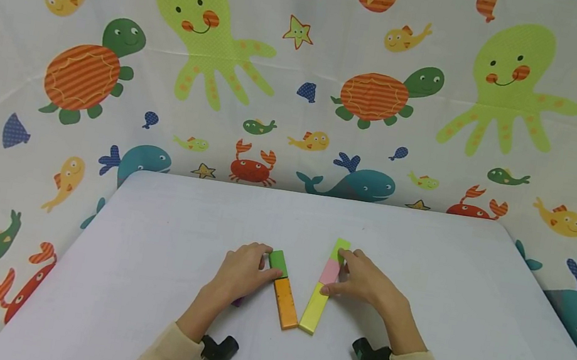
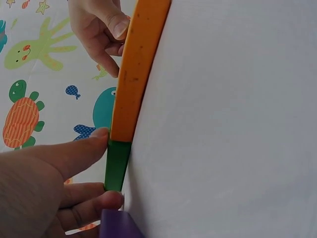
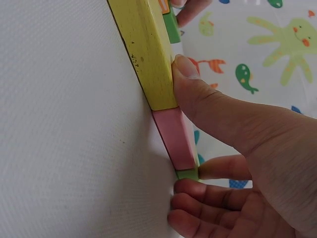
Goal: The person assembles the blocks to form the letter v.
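Observation:
On the white table, an orange block (image 1: pixel 286 304) and a green block (image 1: pixel 279 263) lie end to end in a slanted row. My left hand (image 1: pixel 243 272) pinches the green block, thumb by its joint with the orange one and fingertips at the far end. A purple block (image 2: pixel 119 225) is partly hidden by this hand. To the right, a yellow block (image 1: pixel 314 308), a pink block (image 1: pixel 330 272) and a light green block (image 1: pixel 341 248) form another row. My right hand (image 1: pixel 366 279) grips this row, thumb against the yellow block (image 3: pixel 148 59) and fingers by the light green end.
The two rows nearly meet at their near ends and spread apart toward the back, like a V. Black wrist cameras (image 1: pixel 220 350) sit on both wrists, just above the table (image 1: pixel 190 221). A cloth with printed sea animals (image 1: pixel 283 77) hangs behind.

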